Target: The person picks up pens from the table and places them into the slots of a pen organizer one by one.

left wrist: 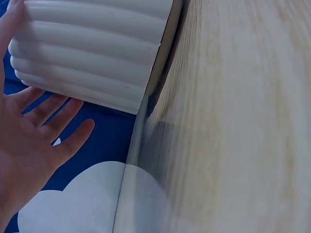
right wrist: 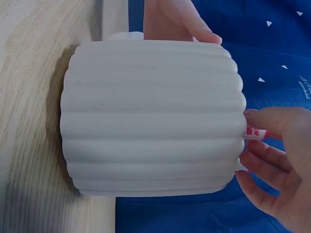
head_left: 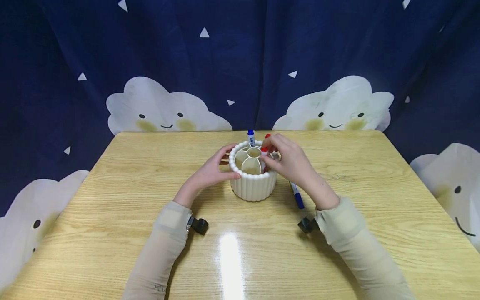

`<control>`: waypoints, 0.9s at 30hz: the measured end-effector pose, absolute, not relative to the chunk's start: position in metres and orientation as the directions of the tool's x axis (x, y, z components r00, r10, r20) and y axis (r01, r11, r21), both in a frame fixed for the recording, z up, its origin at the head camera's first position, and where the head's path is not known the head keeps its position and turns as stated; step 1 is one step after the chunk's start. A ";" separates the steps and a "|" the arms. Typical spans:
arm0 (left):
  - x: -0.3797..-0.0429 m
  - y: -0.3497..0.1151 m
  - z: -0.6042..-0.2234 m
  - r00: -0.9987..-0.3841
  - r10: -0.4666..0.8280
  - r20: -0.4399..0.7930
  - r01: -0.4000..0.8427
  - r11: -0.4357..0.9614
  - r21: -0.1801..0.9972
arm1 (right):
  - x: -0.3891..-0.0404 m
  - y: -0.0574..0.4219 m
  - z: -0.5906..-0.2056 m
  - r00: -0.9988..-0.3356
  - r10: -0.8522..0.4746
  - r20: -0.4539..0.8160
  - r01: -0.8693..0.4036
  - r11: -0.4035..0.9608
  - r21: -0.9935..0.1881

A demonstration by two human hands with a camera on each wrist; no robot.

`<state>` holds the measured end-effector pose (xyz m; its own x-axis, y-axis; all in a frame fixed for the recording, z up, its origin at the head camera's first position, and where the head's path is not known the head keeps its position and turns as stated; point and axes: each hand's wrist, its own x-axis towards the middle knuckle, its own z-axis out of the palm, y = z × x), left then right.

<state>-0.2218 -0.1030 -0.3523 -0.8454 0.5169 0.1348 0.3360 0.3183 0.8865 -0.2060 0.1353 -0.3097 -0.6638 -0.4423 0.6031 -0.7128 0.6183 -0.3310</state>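
Note:
A white ribbed pen holder [head_left: 252,187] with a beaded rim and several inner compartments stands upright on the table. My left hand [head_left: 213,168] holds it from the left, thumb at the near rim and fingers round the far side. With thumb and fingertips, my right hand [head_left: 290,158] pinches a red-capped marker [head_left: 264,150], whose lower part is inside a right-hand compartment. The right wrist view shows red print on this marker [right wrist: 253,133] above the rim. Behind it another red cap [head_left: 268,136] shows, partly hidden by the right hand. A blue-capped marker [head_left: 251,138] stands in a rear compartment.
Another marker with a blue cap [head_left: 298,201] lies on the wooden table [head_left: 131,200], right of the holder and partly under my right forearm. A dark blue curtain [head_left: 240,62] with cloud shapes hangs behind the table's far edge.

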 end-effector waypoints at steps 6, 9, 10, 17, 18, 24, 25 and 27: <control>-0.215 -0.101 -0.343 -0.845 0.519 0.129 0.336 0.328 0.883 | -0.206 0.144 -0.309 -0.675 -0.412 0.612 -0.698 0.627 -0.347; -0.215 -0.101 -0.343 -0.844 0.521 0.125 0.335 0.330 0.883 | -0.208 0.152 -0.309 -0.695 -0.374 0.614 -0.675 0.634 -0.378; -0.215 -0.101 -0.343 -0.845 0.520 0.124 0.333 0.330 0.883 | -0.209 0.155 -0.309 -0.701 -0.363 0.614 -0.668 0.637 -0.386; -0.219 -0.103 -0.347 -0.850 0.514 0.116 0.324 0.336 0.884 | -0.221 0.173 -0.319 -0.749 -0.321 0.580 -0.612 0.670 -0.419; -0.222 -0.103 -0.350 -0.851 0.512 0.116 0.323 0.336 0.885 | -0.223 0.175 -0.321 -0.761 -0.319 0.564 -0.599 0.678 -0.426; -0.235 -0.106 -0.370 -0.857 0.501 0.123 0.327 0.344 0.880 | -0.233 0.184 -0.334 -0.868 -0.332 0.369 -0.482 0.745 -0.462; -0.236 -0.106 -0.372 -0.855 0.503 0.127 0.333 0.344 0.878 | -0.234 0.186 -0.337 -0.883 -0.331 0.333 -0.459 0.758 -0.463; -0.236 -0.106 -0.373 -0.853 0.504 0.131 0.340 0.349 0.873 | -0.237 0.188 -0.342 -0.905 -0.324 0.276 -0.421 0.779 -0.464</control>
<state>-0.2364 -0.1065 -0.3729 -0.8534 0.5045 0.1312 0.3404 0.3487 0.8732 -0.2375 0.1884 -0.3418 -0.9048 -0.3241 0.2762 -0.4209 0.7795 -0.4640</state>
